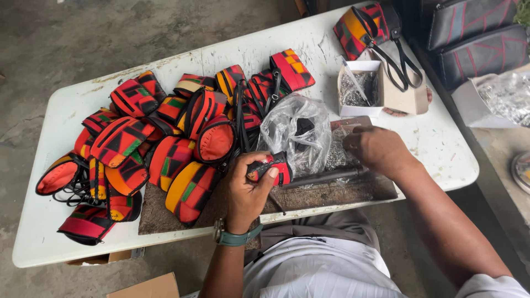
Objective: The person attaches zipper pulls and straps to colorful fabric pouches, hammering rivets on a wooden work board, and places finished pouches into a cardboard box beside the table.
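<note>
My left hand (249, 190), with a green watch at the wrist, grips a small red, black and orange patterned piece (273, 168) over a dark work board (331, 193). My right hand (375, 149) rests palm down, fingers curled, on a pile of small metal fittings (335, 157) beside a crumpled clear plastic bag (295, 132). Whether the right fingers pinch a fitting is hidden. A dark metal bar (326, 176) lies on the board between the two hands.
A heap of several red, orange and black patterned pouches (165, 132) covers the left half of the white table (436, 143). A white box of metal parts (359, 88) and another pouch with black straps (367, 25) sit at the far right. Black bags (475, 33) stand beyond the table.
</note>
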